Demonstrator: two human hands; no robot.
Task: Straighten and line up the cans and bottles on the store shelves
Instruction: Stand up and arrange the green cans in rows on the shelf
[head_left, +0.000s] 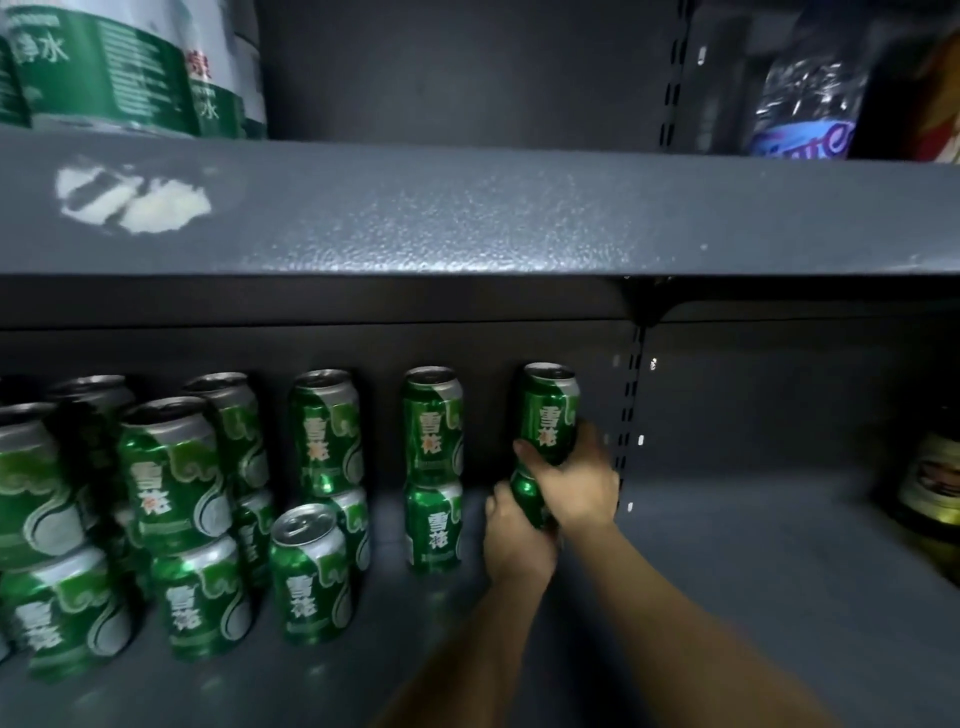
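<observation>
We grip a two-high stack of green cans at the right end of the row on the lower shelf (727, 545): our right hand (574, 486) wraps the top can (549, 410), our left hand (514, 540) clasps the bottom can (524, 491). Both cans are glossy green with silver swirls and upright.

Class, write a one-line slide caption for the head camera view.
Both hands, left and right, steady the rightmost stack of green cans.
</observation>
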